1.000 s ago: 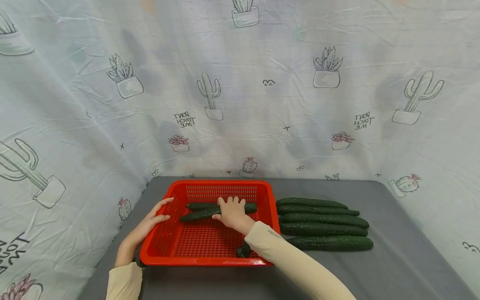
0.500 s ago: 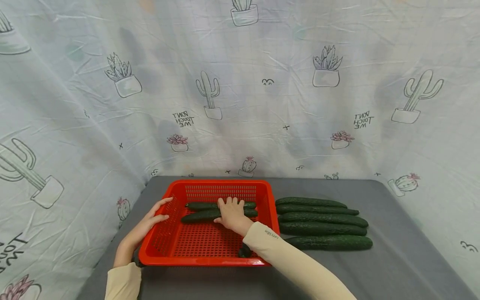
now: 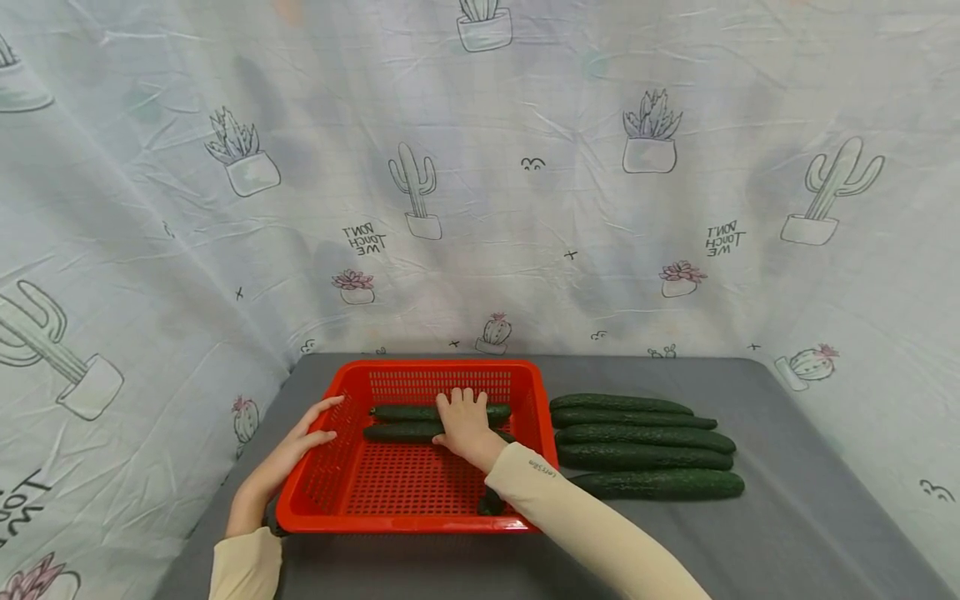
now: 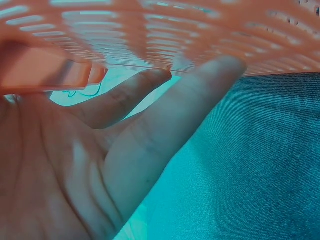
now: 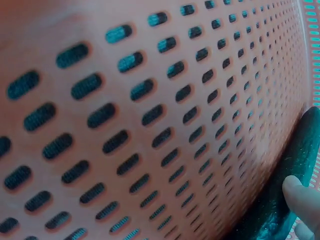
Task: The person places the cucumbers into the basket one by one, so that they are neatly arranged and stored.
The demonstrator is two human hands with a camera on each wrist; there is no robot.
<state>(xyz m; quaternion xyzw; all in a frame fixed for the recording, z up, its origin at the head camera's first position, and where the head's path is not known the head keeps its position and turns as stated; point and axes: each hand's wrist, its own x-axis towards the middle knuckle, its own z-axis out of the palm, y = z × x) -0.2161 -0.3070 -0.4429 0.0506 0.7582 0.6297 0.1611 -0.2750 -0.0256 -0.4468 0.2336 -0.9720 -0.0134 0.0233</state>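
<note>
A red perforated plastic basket point(image 3: 408, 523) stands on the table with two cucumbers lying side by side across its rear part. My right hand point(image 3: 467, 429) reaches over the front cucumber point(image 3: 403, 432) and grips it near the middle, fingers on the far side and thumb on the near side. In the right wrist view, the thumb presses on this dark green cucumber point(image 5: 301, 152). Just behind it lies the back cucumber point(image 3: 401, 412), partly hidden by my fingers. My left hand point(image 3: 298, 443) holds the basket's left rim, with two fingers point(image 4: 150, 135) stretched along the outer slotted wall in the left wrist view.
To the basket's right, several long cucumbers point(image 3: 645, 439) lie in a row on the grey tabletop point(image 3: 795, 517), their left ends close to the basket wall. A white curtain point(image 3: 570, 208) printed with potted cacti hangs behind and at both sides.
The front cucumber has turned from slanted to nearly parallel with the back one, my right hand staying on it. My left hand keeps its place on the rim.
</note>
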